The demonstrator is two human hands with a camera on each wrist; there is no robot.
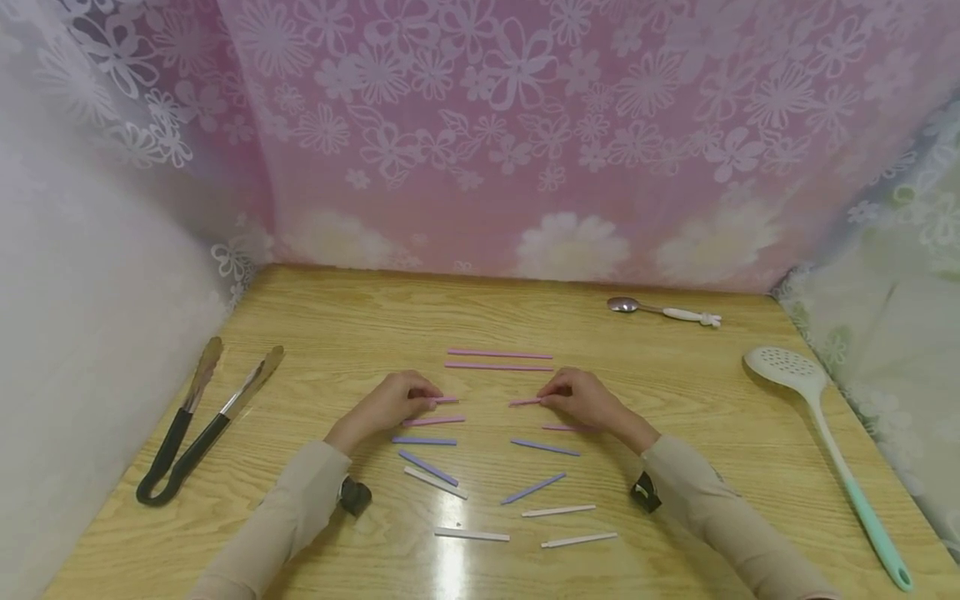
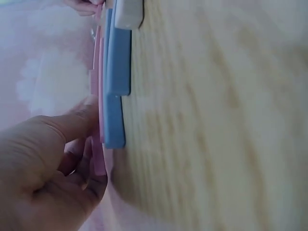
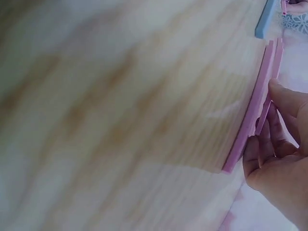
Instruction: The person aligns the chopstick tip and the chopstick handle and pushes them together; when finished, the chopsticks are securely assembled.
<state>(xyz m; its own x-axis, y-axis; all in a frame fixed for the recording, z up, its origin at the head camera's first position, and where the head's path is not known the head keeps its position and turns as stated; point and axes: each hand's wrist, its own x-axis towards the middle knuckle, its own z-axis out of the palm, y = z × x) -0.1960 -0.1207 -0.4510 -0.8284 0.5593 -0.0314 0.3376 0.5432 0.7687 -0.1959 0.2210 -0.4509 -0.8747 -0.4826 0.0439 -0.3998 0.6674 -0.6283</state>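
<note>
My left hand (image 1: 397, 402) pinches a short pink stick (image 1: 447, 400) between thumb and fingers. In the left wrist view that pink stick (image 2: 98, 161) passes through the fingertips, close to blue sticks (image 2: 113, 120). Facing it, my right hand (image 1: 585, 400) grips another pink stick (image 1: 525, 403); the right wrist view shows that stick (image 3: 277, 60) beside a further pink stick (image 3: 250, 113) lying on the table. Just beyond both hands lie two longer pink sticks (image 1: 498, 367), roughly parallel. Nearer the body are loose pink (image 1: 435, 421), blue (image 1: 423, 442) and white sticks (image 1: 472, 535), in two columns.
Black-handled tongs (image 1: 202, 425) lie spread at the left of the wooden table (image 1: 352, 317). A spoon with a white handle (image 1: 663, 312) is at the back right. Along the right edge rests a slotted turner (image 1: 825, 433) with a green handle end. Floral cloth (image 1: 450, 167) borders the table.
</note>
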